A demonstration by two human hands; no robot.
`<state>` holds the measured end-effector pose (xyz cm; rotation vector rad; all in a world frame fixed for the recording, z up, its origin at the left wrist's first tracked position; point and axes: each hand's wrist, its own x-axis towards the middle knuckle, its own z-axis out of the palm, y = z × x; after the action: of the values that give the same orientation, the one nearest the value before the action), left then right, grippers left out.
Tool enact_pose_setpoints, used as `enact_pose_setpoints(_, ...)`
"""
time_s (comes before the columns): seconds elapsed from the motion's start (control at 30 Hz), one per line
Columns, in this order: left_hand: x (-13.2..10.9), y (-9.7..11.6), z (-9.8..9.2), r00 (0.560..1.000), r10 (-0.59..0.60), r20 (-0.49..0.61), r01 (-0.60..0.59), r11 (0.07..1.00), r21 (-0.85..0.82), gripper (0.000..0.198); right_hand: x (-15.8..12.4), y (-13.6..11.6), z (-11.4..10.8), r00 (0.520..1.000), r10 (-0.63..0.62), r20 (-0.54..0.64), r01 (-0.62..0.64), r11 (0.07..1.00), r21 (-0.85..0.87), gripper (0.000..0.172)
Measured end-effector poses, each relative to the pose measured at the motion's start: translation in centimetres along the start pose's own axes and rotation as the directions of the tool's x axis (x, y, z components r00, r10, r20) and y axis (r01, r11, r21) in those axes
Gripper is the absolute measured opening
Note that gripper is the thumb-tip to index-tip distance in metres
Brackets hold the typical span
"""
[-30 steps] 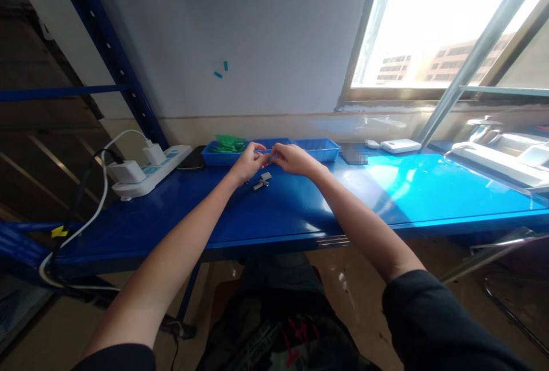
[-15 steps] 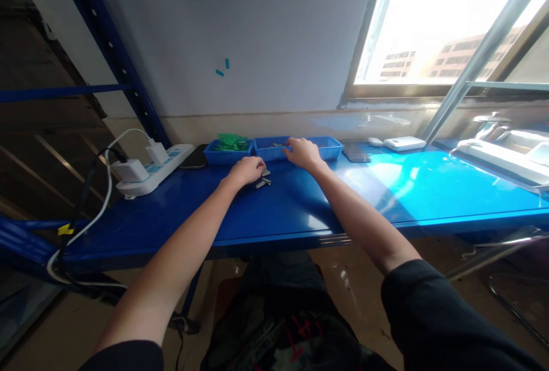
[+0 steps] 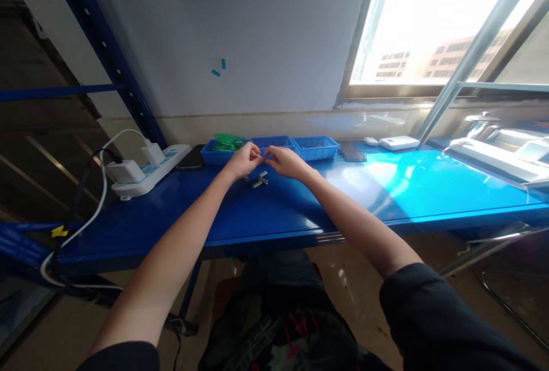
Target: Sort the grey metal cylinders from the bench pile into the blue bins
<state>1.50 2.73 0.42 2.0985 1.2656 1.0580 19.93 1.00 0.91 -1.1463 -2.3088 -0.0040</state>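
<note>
My left hand [image 3: 242, 161] and my right hand [image 3: 283, 162] meet fingertip to fingertip just above the blue table [image 3: 300, 205]. Both pinch a tiny part between them, too small to name. A few small grey metal pieces [image 3: 259, 180] lie on the table right below the hands. Behind the hands stand three shallow blue trays: the left tray [image 3: 214, 156] holds green pieces [image 3: 227, 142], the middle tray [image 3: 274, 142] is partly hidden by my fingers, and the right tray [image 3: 315, 148] holds small dark parts.
A white power strip [image 3: 146, 174] with two plugged chargers and cables lies at the left. A dark phone [image 3: 193, 158] rests beside the trays. White devices [image 3: 397, 143] sit near the window. A blue rack upright [image 3: 107, 56] rises at the left.
My right hand came back from the middle tray and my left hand rose off the table. The two hands now pinch together again above the grey pieces.
</note>
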Motion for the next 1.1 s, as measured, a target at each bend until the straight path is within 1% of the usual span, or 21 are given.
enact_pose_setpoints(0.1,0.0,0.4,-0.1,0.999,0.036,-0.036,-0.04,0.992,-0.117,0.024,-0.1,0.0,-0.6,1.0,0.003,-0.001,-0.003,1.0,0.011,0.019)
enact_pose_setpoints(0.2,0.1,0.9,-0.2,0.996,0.066,-0.065,-0.074,0.988,-0.136,0.027,-0.2,-0.5,-1.1,0.999,0.038,-0.021,-0.038,0.999,0.0,0.02)
enact_pose_setpoints(0.3,0.0,1.1,-0.4,0.991,0.097,-0.096,-0.105,0.992,-0.074,0.025,-0.3,-1.2,-1.7,0.992,0.1,-0.073,-0.104,0.993,-0.05,0.02)
enact_pose_setpoints(0.37,-0.2,0.9,-0.6,0.991,0.101,-0.088,-0.098,0.994,0.04,0.026,-0.3,-1.5,-2.5,0.972,0.153,-0.18,-0.167,0.984,-0.065,0.02)
enact_pose_setpoints(0.4,-0.2,0.6,-0.6,0.995,0.084,-0.057,-0.077,0.991,0.113,0.028,-0.3,-1.5,-3.0,0.949,0.177,-0.259,-0.198,0.979,-0.057,0.022)
enact_pose_setpoints(0.43,-0.3,0.3,-0.7,0.999,0.049,-0.006,-0.047,0.981,0.186,0.032,-0.3,-1.5,-3.5,0.915,0.2,-0.35,-0.227,0.973,-0.039,0.025)
enact_pose_setpoints(0.5,-0.4,-0.2,-0.8,0.991,-0.055,0.124,0.015,0.953,0.301,0.037,-0.1,-1.2,-4.5,0.825,0.232,-0.515,-0.27,0.963,0.001,0.034)
enact_pose_setpoints(0.53,-0.5,-0.4,-0.8,0.979,-0.101,0.178,0.036,0.941,0.336,0.039,0.1,-0.9,-4.9,0.787,0.24,-0.568,-0.285,0.959,0.011,0.039)
enact_pose_setpoints(0.57,-0.5,-0.6,-0.7,0.968,-0.131,0.213,0.047,0.932,0.359,0.039,0.3,-0.6,-5.1,0.764,0.247,-0.597,-0.302,0.953,0.008,0.042)
enact_pose_setpoints(0.6,-0.5,-0.7,-0.6,0.963,-0.139,0.229,0.044,0.925,0.377,0.037,0.5,-0.2,-5.1,0.761,0.256,-0.597,-0.325,0.946,-0.008,0.043)
enact_pose_setpoints(0.63,-0.4,-0.7,-0.4,0.964,-0.132,0.23,0.031,0.918,0.396,0.034,0.7,0.1,-4.8,0.782,0.27,-0.563,-0.35,0.936,-0.037,0.041)
enact_pose_setpoints(0.67,-0.3,-0.7,-0.2,0.968,-0.118,0.219,0.016,0.909,0.418,0.03,0.8,0.4,-4.4,0.819,0.29,-0.495,-0.374,0.924,-0.076,0.039)
enact_pose_setpoints(0.73,-0.2,-0.7,0.2,0.975,-0.096,0.2,-0.009,0.884,0.467,0.023,0.9,0.8,-3.1,0.889,0.338,-0.309,-0.398,0.904,-0.155,0.04)
enact_pose_setpoints(0.8,-0.1,-0.7,0.6,0.976,-0.102,0.191,-0.007,0.865,0.502,0.02,0.7,0.9,-1.8,0.933,0.33,-0.143,-0.353,0.919,-0.178,0.039)
enact_pose_setpoints(0.83,-0.1,-0.7,0.7,0.977,-0.109,0.184,0.0,0.86,0.511,0.018,0.5,0.8,-1.3,0.952,0.292,-0.089,-0.303,0.939,-0.164,0.038)
enact_pose_setpoints(0.9,-0.1,-0.5,0.7,0.983,-0.109,0.146,0.022,0.866,0.5,0.015,0.1,0.6,-0.6,0.984,0.178,-0.021,-0.179,0.976,-0.12,0.034)
enact_pose_setpoints(0.97,-0.2,-0.3,0.5,0.992,-0.088,0.087,0.041,0.898,0.438,0.013,-0.1,0.3,-0.2,0.996,0.079,0.034,-0.076,0.993,-0.092,0.034)
enact_pose_setpoints(1.03,-0.2,0.0,0.2,0.998,-0.052,0.038,0.036,0.943,0.331,0.016,-0.2,0.1,0.0,0.998,0.032,0.059,-0.027,0.996,-0.085,0.032)
enact_pose_setpoints(1.1,-0.1,0.3,-0.2,1.0,-0.003,-0.004,0.004,0.974,0.228,0.018,-0.2,-0.1,0.3,0.999,0.013,0.034,-0.01,0.996,-0.083,0.026)
